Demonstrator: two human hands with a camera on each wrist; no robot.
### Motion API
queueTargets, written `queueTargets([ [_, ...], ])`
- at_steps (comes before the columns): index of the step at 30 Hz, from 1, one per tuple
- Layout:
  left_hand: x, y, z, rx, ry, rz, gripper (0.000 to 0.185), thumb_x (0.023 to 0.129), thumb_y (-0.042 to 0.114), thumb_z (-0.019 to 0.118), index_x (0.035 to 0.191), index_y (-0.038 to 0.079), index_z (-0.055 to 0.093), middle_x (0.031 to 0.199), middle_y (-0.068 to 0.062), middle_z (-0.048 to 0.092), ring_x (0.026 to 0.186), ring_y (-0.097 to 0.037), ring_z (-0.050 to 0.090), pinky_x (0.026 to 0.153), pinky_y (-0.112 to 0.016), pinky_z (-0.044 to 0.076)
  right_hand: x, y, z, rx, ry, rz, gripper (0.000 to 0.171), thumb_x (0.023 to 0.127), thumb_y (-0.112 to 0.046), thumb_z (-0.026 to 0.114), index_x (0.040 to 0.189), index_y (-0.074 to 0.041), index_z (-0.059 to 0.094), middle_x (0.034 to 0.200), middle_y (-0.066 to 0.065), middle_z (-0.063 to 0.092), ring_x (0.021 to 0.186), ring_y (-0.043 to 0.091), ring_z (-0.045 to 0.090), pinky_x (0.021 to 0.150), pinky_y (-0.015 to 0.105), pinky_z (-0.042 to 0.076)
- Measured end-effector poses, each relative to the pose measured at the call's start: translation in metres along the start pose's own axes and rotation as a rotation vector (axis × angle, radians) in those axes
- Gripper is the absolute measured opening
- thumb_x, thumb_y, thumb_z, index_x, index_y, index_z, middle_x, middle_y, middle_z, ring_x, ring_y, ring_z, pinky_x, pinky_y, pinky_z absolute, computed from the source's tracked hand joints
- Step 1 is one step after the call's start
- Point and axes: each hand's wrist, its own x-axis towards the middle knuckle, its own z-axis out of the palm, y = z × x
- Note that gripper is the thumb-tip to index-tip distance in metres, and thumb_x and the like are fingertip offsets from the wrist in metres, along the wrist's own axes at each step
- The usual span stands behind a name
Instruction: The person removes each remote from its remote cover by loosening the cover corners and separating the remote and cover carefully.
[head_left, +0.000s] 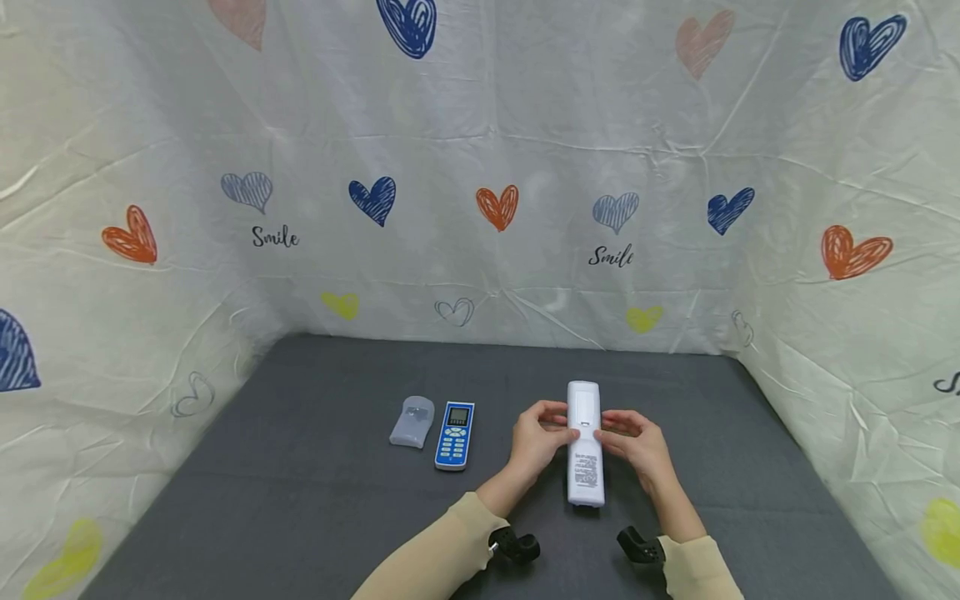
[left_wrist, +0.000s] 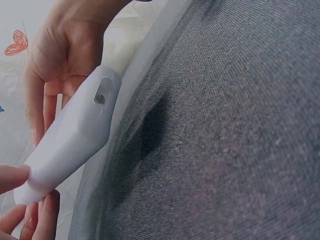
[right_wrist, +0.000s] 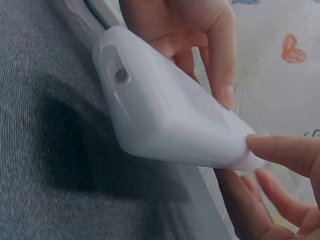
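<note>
A white remote control (head_left: 585, 479) is held back side up between both hands, with its printed label and battery cover facing up. On its left edge my left hand (head_left: 534, 446) pinches it, thumb on top and fingers at the side. My right hand (head_left: 647, 450) grips the opposite edge the same way. The near end of the remote (left_wrist: 80, 120) shows a small recessed slot, and a dark shadow falls on the cloth below it. In the right wrist view the thumb and fingertips of the right hand (right_wrist: 295, 165) hold its far part.
Left of the hands lies a blue remote control (head_left: 454, 435), screen and buttons up. Beside it is a translucent, pale plastic cover (head_left: 413, 422). A dark grey cloth (head_left: 300, 517) spreads over the table. White sheets (head_left: 540, 100) printed with hearts hang around three sides.
</note>
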Motion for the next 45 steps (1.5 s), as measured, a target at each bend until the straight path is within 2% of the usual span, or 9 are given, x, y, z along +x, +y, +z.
queueTargets([
  [3,-0.001,-0.001,0.000,0.031,-0.005,-0.017,0.040,0.070,0.000,0.079,0.108,0.004,0.068,0.090,-0.013,0.067,0.074,-0.012,0.066,0.063,-0.025,0.055,0.001,0.002,-0.001,-0.033,-0.017,0.018,0.053,0.073,-0.008,0.080,0.119,0.005,0.059,0.101,0.008,0.070,0.084,0.007,0.066,0.073,0.026,0.057],
  [7,-0.002,-0.003,0.001,0.038,-0.013,-0.041,0.040,0.070,-0.001,0.078,0.109,0.002,0.067,0.088,-0.012,0.066,0.073,-0.011,0.066,0.062,-0.026,0.055,0.001,0.003,0.000,-0.061,-0.035,0.028,0.049,0.077,-0.001,0.075,0.122,0.010,0.057,0.112,0.023,0.065,0.088,0.012,0.066,0.078,0.032,0.057],
  [11,-0.002,-0.006,0.002,0.052,-0.021,-0.059,0.040,0.070,-0.002,0.077,0.108,0.002,0.067,0.089,-0.013,0.066,0.074,-0.011,0.065,0.062,-0.026,0.056,0.001,0.003,0.001,-0.081,-0.029,0.052,0.047,0.079,0.001,0.073,0.122,0.008,0.058,0.116,0.026,0.063,0.091,0.014,0.067,0.080,0.034,0.056],
  [19,0.000,-0.008,0.002,0.183,-0.004,-0.064,0.038,0.070,-0.001,0.079,0.105,0.002,0.067,0.086,-0.012,0.067,0.071,-0.009,0.058,0.059,-0.024,0.054,0.005,0.008,0.004,-0.108,-0.048,0.049,0.046,0.079,0.002,0.072,0.122,0.010,0.057,0.116,0.028,0.062,0.091,0.016,0.066,0.079,0.034,0.056],
  [22,0.000,-0.009,0.002,0.202,-0.008,-0.072,0.038,0.070,-0.001,0.079,0.105,0.001,0.067,0.086,-0.013,0.068,0.070,-0.009,0.059,0.058,-0.023,0.054,0.006,0.011,0.004,-0.122,-0.053,0.048,0.045,0.079,0.002,0.072,0.121,0.011,0.057,0.115,0.028,0.062,0.091,0.015,0.066,0.079,0.032,0.056],
  [28,-0.001,-0.013,0.001,0.206,-0.027,-0.094,0.039,0.071,-0.002,0.078,0.108,-0.002,0.067,0.087,-0.012,0.067,0.068,-0.010,0.061,0.058,-0.024,0.055,0.006,0.015,0.003,-0.283,-0.019,0.024,0.041,0.077,-0.009,0.077,0.114,0.005,0.065,0.106,0.019,0.069,0.089,0.014,0.067,0.073,0.021,0.052],
  [33,0.001,-0.014,0.001,0.245,-0.041,-0.094,0.038,0.071,-0.001,0.078,0.107,-0.002,0.067,0.084,-0.010,0.066,0.065,-0.009,0.060,0.055,-0.023,0.054,0.007,0.018,0.003,-0.359,0.002,0.029,0.038,0.076,-0.014,0.078,0.109,0.002,0.069,0.104,0.018,0.070,0.091,0.018,0.067,0.077,0.031,0.054],
  [35,0.001,-0.015,0.001,0.253,-0.045,-0.088,0.038,0.071,0.000,0.078,0.107,-0.002,0.067,0.084,-0.010,0.066,0.062,-0.009,0.060,0.053,-0.023,0.053,0.008,0.019,0.003,-0.370,0.007,0.038,0.038,0.076,-0.015,0.079,0.109,0.001,0.069,0.104,0.018,0.070,0.090,0.018,0.067,0.078,0.033,0.054],
  [45,0.001,-0.020,-0.002,0.255,-0.055,-0.067,0.036,0.070,0.001,0.079,0.103,-0.001,0.064,0.082,-0.010,0.066,0.055,-0.011,0.060,0.049,-0.024,0.052,0.007,0.020,0.003,-0.340,0.012,0.066,0.039,0.076,-0.017,0.079,0.109,0.001,0.069,0.103,0.016,0.071,0.090,0.015,0.067,0.076,0.027,0.052],
])
